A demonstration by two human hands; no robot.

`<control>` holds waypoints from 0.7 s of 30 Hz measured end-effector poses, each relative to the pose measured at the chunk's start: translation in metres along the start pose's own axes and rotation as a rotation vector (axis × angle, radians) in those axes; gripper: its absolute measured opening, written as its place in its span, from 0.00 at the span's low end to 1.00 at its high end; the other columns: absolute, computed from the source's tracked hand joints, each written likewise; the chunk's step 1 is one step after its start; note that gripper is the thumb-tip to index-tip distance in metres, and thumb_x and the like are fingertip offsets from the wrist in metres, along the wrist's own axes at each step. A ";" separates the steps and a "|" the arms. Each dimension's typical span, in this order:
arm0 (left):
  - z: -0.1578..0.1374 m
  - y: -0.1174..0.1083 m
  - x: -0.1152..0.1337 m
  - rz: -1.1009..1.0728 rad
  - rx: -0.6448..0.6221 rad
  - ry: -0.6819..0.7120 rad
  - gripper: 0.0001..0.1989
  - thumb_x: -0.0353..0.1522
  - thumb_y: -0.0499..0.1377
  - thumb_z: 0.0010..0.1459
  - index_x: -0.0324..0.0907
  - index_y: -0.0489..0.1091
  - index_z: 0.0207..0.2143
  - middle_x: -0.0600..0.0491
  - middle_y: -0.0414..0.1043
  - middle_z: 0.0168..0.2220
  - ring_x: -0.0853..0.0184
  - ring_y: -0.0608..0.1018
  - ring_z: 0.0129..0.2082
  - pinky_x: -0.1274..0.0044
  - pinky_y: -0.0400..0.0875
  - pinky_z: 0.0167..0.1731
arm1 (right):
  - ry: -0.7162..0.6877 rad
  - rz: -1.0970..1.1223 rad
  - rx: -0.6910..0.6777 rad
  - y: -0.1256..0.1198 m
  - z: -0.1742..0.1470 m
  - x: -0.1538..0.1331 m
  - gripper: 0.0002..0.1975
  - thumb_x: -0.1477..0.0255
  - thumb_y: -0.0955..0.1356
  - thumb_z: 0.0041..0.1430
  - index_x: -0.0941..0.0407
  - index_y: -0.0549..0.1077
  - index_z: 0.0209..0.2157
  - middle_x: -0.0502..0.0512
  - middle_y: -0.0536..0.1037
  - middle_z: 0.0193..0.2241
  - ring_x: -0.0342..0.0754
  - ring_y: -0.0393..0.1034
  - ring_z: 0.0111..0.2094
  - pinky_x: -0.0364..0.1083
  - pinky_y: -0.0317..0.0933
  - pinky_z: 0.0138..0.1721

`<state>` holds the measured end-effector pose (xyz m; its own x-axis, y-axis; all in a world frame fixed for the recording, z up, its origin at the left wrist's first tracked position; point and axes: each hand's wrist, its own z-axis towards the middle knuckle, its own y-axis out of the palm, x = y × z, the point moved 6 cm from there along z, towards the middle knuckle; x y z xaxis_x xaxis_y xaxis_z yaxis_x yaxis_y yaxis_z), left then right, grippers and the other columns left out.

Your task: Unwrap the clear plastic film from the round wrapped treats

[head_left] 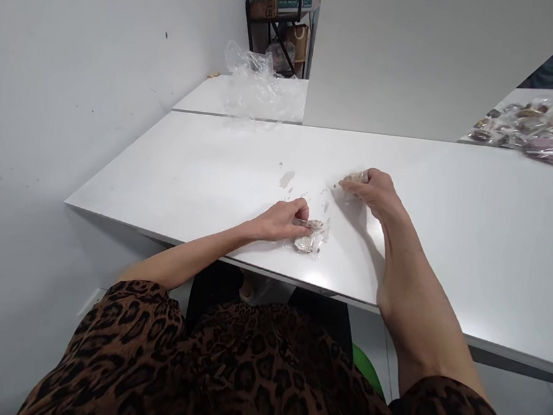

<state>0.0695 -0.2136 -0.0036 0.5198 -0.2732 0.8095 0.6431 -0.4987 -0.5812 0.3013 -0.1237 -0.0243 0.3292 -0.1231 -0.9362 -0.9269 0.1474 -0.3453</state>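
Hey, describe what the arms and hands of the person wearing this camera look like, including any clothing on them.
The left sleeve and right sleeve are short, in brown fabric with a black leopard-style print. Both forearms are bare, with no watch or bracelet visible. The left hand and right hand are ungloved.

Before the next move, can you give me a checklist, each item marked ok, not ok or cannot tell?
1. Left hand on a small clear plastic packet: ok, thumb touching it.
2. Right hand gripping another clear plastic packet: ok, pinched by thumb and fingers.
3. Flat white tabletop unmarked near the hands: not ok, greyish smudges.
4. Crumpled transparent plastic sheeting apart from both hands: ok.
5. Both packets sealed: cannot tell.
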 end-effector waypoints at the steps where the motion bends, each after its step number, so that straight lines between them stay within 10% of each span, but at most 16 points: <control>1: -0.001 0.001 -0.001 -0.012 0.006 -0.010 0.15 0.40 0.67 0.55 0.43 0.65 0.36 0.51 0.73 0.34 0.68 0.71 0.32 0.72 0.62 0.32 | -0.009 0.107 -0.001 -0.001 -0.001 -0.002 0.23 0.65 0.82 0.37 0.54 0.68 0.27 0.52 0.73 0.27 0.44 0.63 0.28 0.46 0.55 0.28; 7: -0.001 -0.016 -0.008 -0.364 0.154 -0.111 0.18 0.39 0.68 0.56 0.41 0.66 0.42 0.50 0.77 0.36 0.69 0.78 0.33 0.73 0.68 0.34 | -0.094 0.498 -0.095 -0.005 -0.012 -0.024 0.25 0.59 0.82 0.36 0.52 0.69 0.29 0.54 0.77 0.33 0.46 0.67 0.31 0.46 0.60 0.27; 10: -0.010 -0.018 0.010 -0.454 0.035 -0.047 0.17 0.39 0.69 0.56 0.40 0.69 0.42 0.48 0.79 0.37 0.68 0.79 0.33 0.73 0.70 0.35 | -0.107 0.555 -0.104 -0.006 -0.013 -0.026 0.25 0.59 0.83 0.36 0.52 0.70 0.29 0.52 0.76 0.33 0.46 0.69 0.33 0.47 0.62 0.28; 17: -0.034 0.024 0.037 0.044 -0.277 0.117 0.11 0.41 0.66 0.59 0.44 0.74 0.39 0.48 0.75 0.52 0.54 0.71 0.61 0.61 0.61 0.61 | -0.082 0.626 -0.131 0.001 -0.011 -0.020 0.23 0.65 0.85 0.34 0.54 0.73 0.28 0.50 0.78 0.31 0.42 0.69 0.29 0.42 0.62 0.24; 21: -0.035 0.033 0.036 0.227 -0.337 0.150 0.13 0.43 0.60 0.65 0.44 0.72 0.44 0.48 0.72 0.50 0.55 0.69 0.58 0.60 0.57 0.62 | -0.087 0.638 -0.140 0.003 -0.011 -0.018 0.22 0.66 0.85 0.36 0.54 0.74 0.28 0.50 0.79 0.31 0.40 0.68 0.26 0.42 0.62 0.23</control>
<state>0.0895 -0.2691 0.0090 0.5234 -0.5110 0.6818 0.2897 -0.6458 -0.7064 0.2908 -0.1316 -0.0078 -0.2850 0.0266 -0.9582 -0.9577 0.0351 0.2858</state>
